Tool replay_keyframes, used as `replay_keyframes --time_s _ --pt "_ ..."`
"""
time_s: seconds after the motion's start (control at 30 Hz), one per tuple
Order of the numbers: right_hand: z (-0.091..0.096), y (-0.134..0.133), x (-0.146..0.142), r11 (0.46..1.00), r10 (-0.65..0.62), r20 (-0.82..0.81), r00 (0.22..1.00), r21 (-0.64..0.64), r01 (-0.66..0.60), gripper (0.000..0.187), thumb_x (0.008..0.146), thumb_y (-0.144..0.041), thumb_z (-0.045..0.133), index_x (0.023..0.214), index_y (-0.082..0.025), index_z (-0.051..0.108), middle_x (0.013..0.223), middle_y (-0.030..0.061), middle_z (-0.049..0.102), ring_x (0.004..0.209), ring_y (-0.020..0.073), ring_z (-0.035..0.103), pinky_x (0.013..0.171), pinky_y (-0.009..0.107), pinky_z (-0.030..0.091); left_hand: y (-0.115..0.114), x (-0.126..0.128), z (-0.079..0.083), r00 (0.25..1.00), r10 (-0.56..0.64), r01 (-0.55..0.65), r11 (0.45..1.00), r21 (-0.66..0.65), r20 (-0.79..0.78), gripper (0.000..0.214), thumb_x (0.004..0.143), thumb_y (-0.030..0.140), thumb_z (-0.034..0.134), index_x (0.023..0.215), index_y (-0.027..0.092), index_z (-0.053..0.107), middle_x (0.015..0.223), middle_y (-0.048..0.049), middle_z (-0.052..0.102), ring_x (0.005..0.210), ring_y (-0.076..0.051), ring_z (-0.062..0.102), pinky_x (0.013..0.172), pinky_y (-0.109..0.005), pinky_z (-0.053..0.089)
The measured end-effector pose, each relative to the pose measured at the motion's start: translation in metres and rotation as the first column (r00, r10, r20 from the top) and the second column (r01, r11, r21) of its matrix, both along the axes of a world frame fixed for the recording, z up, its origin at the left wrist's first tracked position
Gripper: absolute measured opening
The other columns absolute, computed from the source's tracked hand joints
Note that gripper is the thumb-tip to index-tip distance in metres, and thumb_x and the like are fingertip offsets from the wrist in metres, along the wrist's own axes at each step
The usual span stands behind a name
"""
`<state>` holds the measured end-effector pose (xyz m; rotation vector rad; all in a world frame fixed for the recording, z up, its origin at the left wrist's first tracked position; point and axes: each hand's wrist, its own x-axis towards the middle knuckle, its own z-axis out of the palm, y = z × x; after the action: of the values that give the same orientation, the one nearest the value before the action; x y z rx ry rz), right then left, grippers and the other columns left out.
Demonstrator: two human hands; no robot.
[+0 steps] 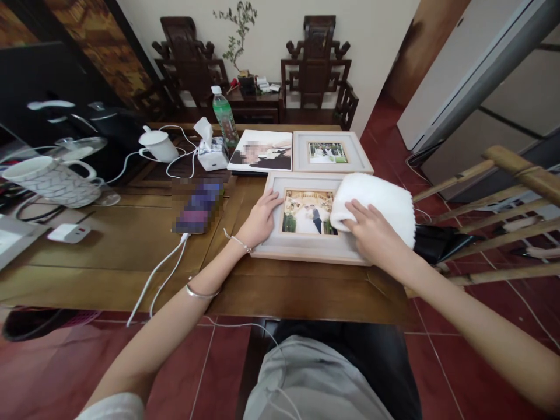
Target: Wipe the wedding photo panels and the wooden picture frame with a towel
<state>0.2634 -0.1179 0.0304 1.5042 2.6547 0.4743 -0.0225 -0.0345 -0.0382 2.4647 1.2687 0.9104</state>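
A pale wooden photo frame (301,248) lies flat at the near edge of the wooden table (131,256). My left hand (261,219) rests on the frame's left border, fingers stretched along it. My right hand (371,230) presses a white fluffy cloth (380,198) onto the right side of the frame's glass, fingers laid flat on the cloth. Behind it lie a second framed photo (330,153) and an unframed print (262,151).
A phone (198,207) on a white charging cable lies left of the frame. Farther back stand a tissue box (212,153), a green bottle (224,116), a white teapot (157,144) and a patterned mug (56,181). A bamboo rack (503,192) stands at the right.
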Motion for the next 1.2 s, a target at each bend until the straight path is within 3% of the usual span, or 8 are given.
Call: replay_keyframes --time_s 0.13,0.23,0.4,0.57,0.67,0.8,0.93,1.2 --pt "0.017 -0.046 -0.001 0.991 0.080 -0.039 0.996 -0.105 -0.083 0.043 0.067 0.002 0.046 0.102 -0.009 0.069 0.132 0.0228 0.056 0.127 0.0346 0.048 0.100 0.047 0.041 -0.001 0.001 0.000 1.000 0.008 -0.008 1.000 0.008 -0.002 0.051 0.077 -0.001 0.039 0.123 0.010 0.059 0.136 -0.0144 0.054 0.138 -0.028 0.037 0.115 -0.050 0.032" --pt "0.025 -0.044 0.000 0.987 0.038 -0.069 0.997 -0.152 -0.048 0.048 0.069 0.003 0.043 0.107 -0.012 0.068 0.132 0.0202 0.056 0.116 0.0307 0.058 0.093 0.042 0.047 -0.001 0.002 -0.001 1.000 0.015 -0.015 1.000 0.010 0.003 0.051 0.076 0.000 0.040 0.123 0.009 0.058 0.136 -0.0150 0.054 0.138 -0.029 0.038 0.115 -0.051 0.032" --pt "0.019 0.020 -0.009 0.999 -0.033 -0.164 0.986 -0.016 0.031 0.055 0.071 0.004 0.042 0.123 -0.006 0.058 0.141 0.0239 0.046 0.131 0.0332 0.044 0.099 0.046 0.043 0.002 0.001 -0.005 0.999 -0.003 0.003 1.000 0.019 0.033 0.051 0.077 0.001 0.041 0.123 0.012 0.058 0.136 -0.0134 0.055 0.137 -0.028 0.038 0.114 -0.053 0.031" --pt "0.016 0.086 -0.064 0.990 0.129 -0.184 0.974 0.086 -0.115 0.049 0.080 0.001 0.041 0.125 -0.009 0.057 0.149 0.0180 0.038 0.140 0.0322 0.029 0.107 0.053 0.033 0.002 0.000 -0.005 0.999 0.006 -0.008 0.998 0.056 0.034 0.049 0.077 0.001 0.040 0.121 0.012 0.060 0.133 -0.0129 0.058 0.136 -0.027 0.041 0.113 -0.050 0.034" --pt "0.016 0.110 -0.104 0.969 0.239 -0.119 0.964 0.087 -0.230 0.040 0.089 -0.003 0.038 0.121 -0.009 0.061 0.152 0.0157 0.034 0.142 0.0310 0.024 0.111 0.054 0.026 0.001 0.001 -0.004 0.999 0.014 -0.016 0.997 0.079 0.030 0.048 0.077 0.001 0.039 0.118 0.009 0.062 0.130 -0.0141 0.060 0.134 -0.028 0.043 0.113 -0.048 0.035" --pt "0.006 0.125 -0.129 0.978 0.208 -0.040 0.977 -0.005 -0.209 0.036 0.095 -0.010 0.036 0.118 -0.010 0.064 0.152 0.0134 0.035 0.142 0.0295 0.025 0.113 0.052 0.024 -0.001 0.002 -0.001 0.999 0.008 -0.011 0.998 0.055 0.051 0.048 0.077 0.001 0.040 0.118 0.010 0.063 0.130 -0.0134 0.060 0.133 -0.027 0.044 0.113 -0.047 0.035" --pt "0.000 0.121 -0.107 0.991 0.134 0.026 0.991 -0.025 -0.134 0.033 0.094 -0.011 0.040 0.116 -0.009 0.065 0.151 0.0139 0.037 0.140 0.0304 0.029 0.111 0.051 0.026 -0.002 0.002 0.000 0.998 -0.005 0.004 1.000 0.023 0.065 0.052 0.075 -0.001 0.040 0.121 0.011 0.061 0.131 -0.0136 0.060 0.135 -0.028 0.042 0.113 -0.049 0.034" --pt "0.017 0.090 -0.002 0.999 -0.035 0.152 0.988 0.014 0.033 0.034 0.085 0.000 0.044 0.104 -0.010 0.070 0.141 0.0184 0.049 0.132 0.0316 0.041 0.100 0.048 0.037 -0.002 0.005 -0.001 0.994 0.021 -0.024 0.999 0.024 0.106 0.051 0.075 -0.002 0.040 0.120 0.012 0.061 0.129 -0.0125 0.062 0.135 -0.027 0.042 0.113 -0.048 0.035"
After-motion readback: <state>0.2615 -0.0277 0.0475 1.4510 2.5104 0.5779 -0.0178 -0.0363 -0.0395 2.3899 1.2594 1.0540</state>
